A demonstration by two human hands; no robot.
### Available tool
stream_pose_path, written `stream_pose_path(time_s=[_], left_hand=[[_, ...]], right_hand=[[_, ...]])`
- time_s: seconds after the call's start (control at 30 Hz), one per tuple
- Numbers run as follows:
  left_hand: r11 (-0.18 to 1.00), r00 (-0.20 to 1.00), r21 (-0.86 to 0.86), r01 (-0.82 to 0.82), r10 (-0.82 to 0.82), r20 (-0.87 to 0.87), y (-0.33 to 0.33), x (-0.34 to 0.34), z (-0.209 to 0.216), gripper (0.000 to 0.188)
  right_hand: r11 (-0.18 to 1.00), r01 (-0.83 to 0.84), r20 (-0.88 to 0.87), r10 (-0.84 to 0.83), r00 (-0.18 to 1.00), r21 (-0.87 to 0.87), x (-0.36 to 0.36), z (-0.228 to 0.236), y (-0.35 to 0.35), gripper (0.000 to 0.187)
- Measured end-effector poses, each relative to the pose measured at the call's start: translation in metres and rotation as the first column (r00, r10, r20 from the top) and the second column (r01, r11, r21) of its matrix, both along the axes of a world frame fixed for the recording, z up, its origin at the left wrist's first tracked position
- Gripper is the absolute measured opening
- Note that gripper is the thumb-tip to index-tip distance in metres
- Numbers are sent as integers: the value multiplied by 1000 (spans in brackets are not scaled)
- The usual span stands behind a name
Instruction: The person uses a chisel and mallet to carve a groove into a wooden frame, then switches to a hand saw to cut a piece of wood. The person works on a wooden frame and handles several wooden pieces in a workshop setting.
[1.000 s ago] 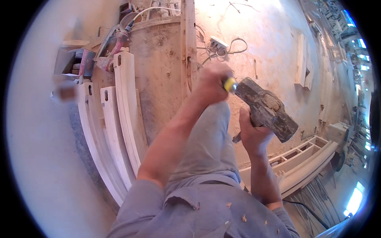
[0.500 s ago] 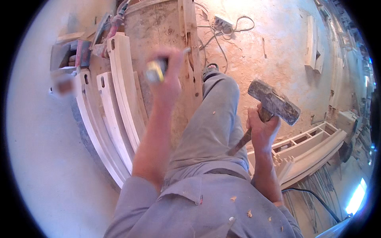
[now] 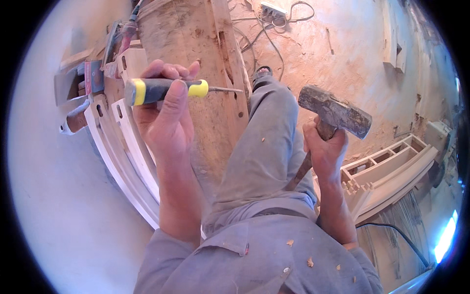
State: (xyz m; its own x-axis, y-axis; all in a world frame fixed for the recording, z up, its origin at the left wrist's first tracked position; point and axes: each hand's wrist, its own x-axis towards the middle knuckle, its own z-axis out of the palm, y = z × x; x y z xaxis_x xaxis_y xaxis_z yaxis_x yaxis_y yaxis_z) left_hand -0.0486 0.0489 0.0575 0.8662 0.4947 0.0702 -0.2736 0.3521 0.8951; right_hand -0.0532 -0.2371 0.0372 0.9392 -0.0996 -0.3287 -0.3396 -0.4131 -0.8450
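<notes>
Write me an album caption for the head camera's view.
Left hand holding a yellow-and-black-handled tool, right hand gripping a hammer, with slotted wooden pieces to the left.

Hands (image 3: 169, 122) full — screwdriver (image 3: 198, 88) in the left, hammer (image 3: 336, 110) in the right.

This is a woodworking workshop. A worn wooden bench (image 3: 181, 34) shows it, with pale slotted timbers (image 3: 128, 130) along its left side and, to its right, a heavy hammer (image 3: 338, 111), a power strip (image 3: 273, 11) on a dusty floor (image 3: 313, 54) and a compartmented wooden frame (image 3: 387, 174). Wood chips (image 3: 310, 262) dot the person's shirt (image 3: 274, 247). Far right of the bench, blurred shapes (image 3: 437, 132) may be more equipment.
</notes>
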Motion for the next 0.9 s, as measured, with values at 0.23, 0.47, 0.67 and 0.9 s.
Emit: stream_pose_path(time_s=[0.23, 0.47, 0.67, 0.9], left_hand=[[976, 999, 213, -43, 35, 40, 5, 27, -22, 24], [986, 999, 168, -2, -5, 45, 13, 45, -22, 25], [985, 996, 171, 32, -45, 73, 13, 55, -19, 24], [958, 984, 273, 86, -38, -174, -12, 80, -4, 20]], right_hand=[[1000, -18, -88, 18, 996, 2, 15, -15, -4, 13], [999, 1, -169, 5, 986, 34, 28, -29, -9, 16], [998, 3, -172, 8, 985, 63, 35, -24, -5, 17], [998, -32, -87, 37, 995, 61, 24, -2, -4, 16]])
